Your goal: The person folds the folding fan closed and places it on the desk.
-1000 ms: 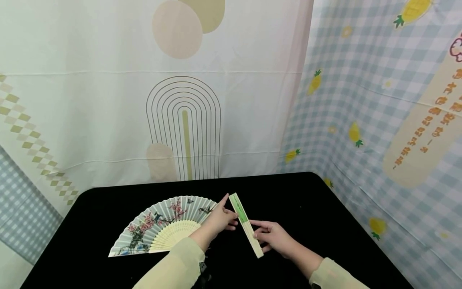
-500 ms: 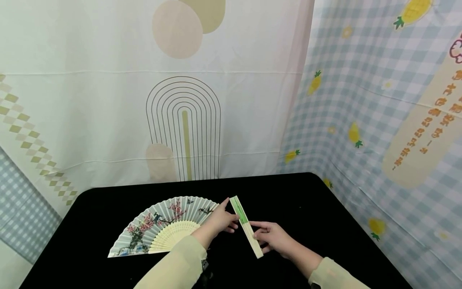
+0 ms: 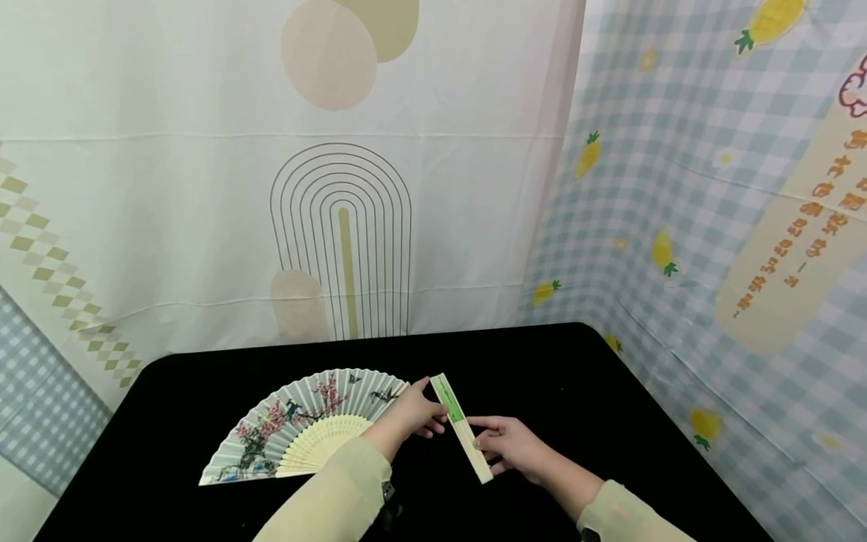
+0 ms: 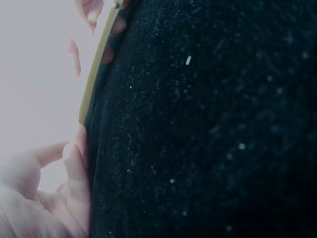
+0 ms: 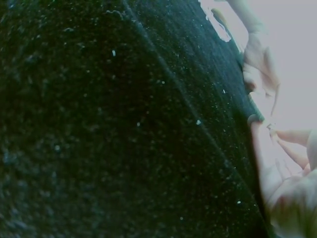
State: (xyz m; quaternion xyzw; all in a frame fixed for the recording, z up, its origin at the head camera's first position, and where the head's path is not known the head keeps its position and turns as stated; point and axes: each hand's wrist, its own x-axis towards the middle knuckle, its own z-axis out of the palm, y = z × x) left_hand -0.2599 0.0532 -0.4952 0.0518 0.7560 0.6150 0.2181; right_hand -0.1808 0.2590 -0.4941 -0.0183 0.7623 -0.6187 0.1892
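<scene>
A closed folding fan (image 3: 467, 436), pale wood with a green strip at its upper part, slants between both hands in the head view. My left hand (image 3: 412, 412) holds its far end from the left, the fingertips at the edge. Lower on the right side, my right hand (image 3: 515, 446) pinches the sticks between thumb and fingers. An open folding fan (image 3: 328, 440) with painted blossoms and a bird lies to the left, partly behind the left forearm. In the left wrist view the closed fan (image 4: 95, 74) appears edge-on, just above the dark cloth.
The black-covered table (image 3: 576, 376) carries both fans. A white curtain (image 3: 474, 226) with arch lines hangs behind it, and a blue checked curtain (image 3: 630, 188) with pineapples stands along the right side.
The far end of the closed fan has come down slightly, along with my left hand's fingers. My right hand keeps nearly the same place. The open fan lies as before.
</scene>
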